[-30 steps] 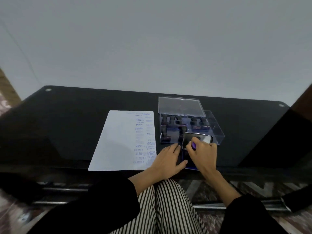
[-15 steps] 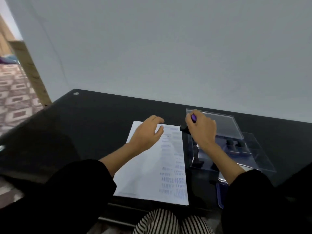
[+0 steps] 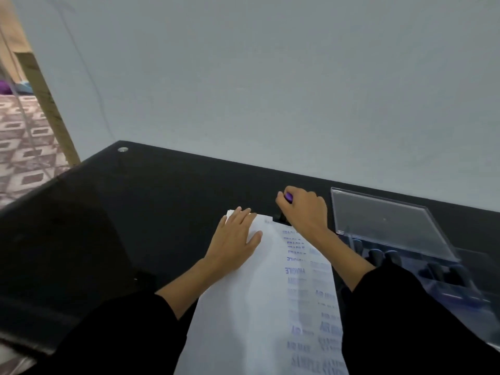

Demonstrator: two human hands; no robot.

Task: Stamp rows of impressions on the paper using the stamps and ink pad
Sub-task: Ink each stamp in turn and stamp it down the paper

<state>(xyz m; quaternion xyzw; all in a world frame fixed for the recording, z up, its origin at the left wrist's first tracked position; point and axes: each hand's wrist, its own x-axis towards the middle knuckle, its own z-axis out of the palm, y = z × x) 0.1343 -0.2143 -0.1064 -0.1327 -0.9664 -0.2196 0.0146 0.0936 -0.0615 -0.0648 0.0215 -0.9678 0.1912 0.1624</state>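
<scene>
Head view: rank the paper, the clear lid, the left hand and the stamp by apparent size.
1. paper, which runs nearest the camera, so it looks enlarged.
2. clear lid.
3. left hand, flat on the paper.
4. stamp, mostly hidden in the right hand, so its full extent is unsure.

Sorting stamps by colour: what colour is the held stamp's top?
The stamp top is purple, head view.

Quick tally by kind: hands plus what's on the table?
hands: 2, left hand and right hand
paper: 1
stamp gripped by right hand: 1
clear case: 1
Total: 5; cased stamps too blurred to count.
</scene>
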